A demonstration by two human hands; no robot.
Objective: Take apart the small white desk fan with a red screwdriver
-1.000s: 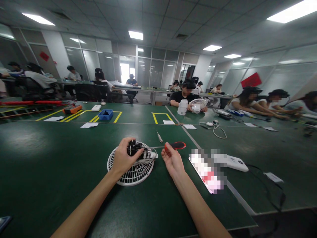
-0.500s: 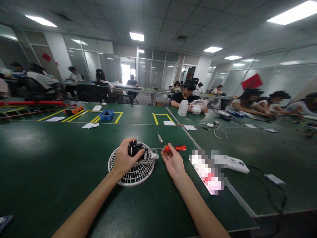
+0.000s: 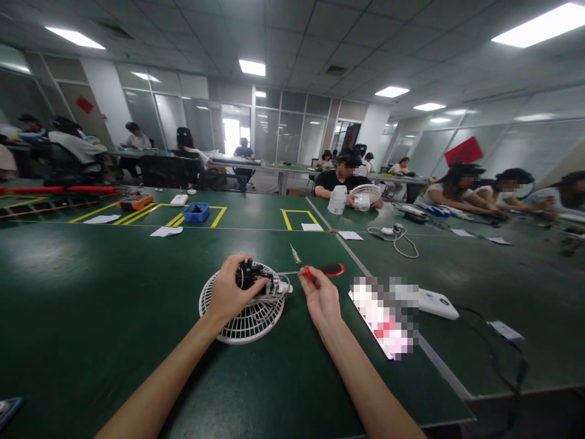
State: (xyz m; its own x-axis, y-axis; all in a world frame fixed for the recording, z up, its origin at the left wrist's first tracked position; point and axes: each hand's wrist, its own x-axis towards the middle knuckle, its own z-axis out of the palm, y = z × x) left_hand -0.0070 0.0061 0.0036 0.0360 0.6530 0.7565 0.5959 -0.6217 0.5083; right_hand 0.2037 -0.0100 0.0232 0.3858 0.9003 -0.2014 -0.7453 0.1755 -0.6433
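My left hand (image 3: 230, 291) is closed around a black fan motor (image 3: 247, 274), which sits over a round white fan grille (image 3: 249, 326) lying on the green table. White parts and a cable are on the motor's right side. In my right hand (image 3: 321, 294), thumb and fingers pinch a red and black screwdriver (image 3: 333, 269) by the front of its handle. Its shaft points left, level, toward the motor; whether the tip touches a screw is too small to tell. A small clear-handled screwdriver (image 3: 295, 254) lies just beyond my hands.
To the right lie a lit phone (image 3: 381, 323), partly blurred out, and a white device (image 3: 434, 303) with a dark cable. Farther off are a blue bin (image 3: 196, 212), paper slips and a coiled white cable (image 3: 402, 235). A person across the table handles another fan (image 3: 365, 195).
The screwdriver's handle has rotated, now showing more black than red. My right fingers have curled in closer around it. My left hand and the motor stay put.
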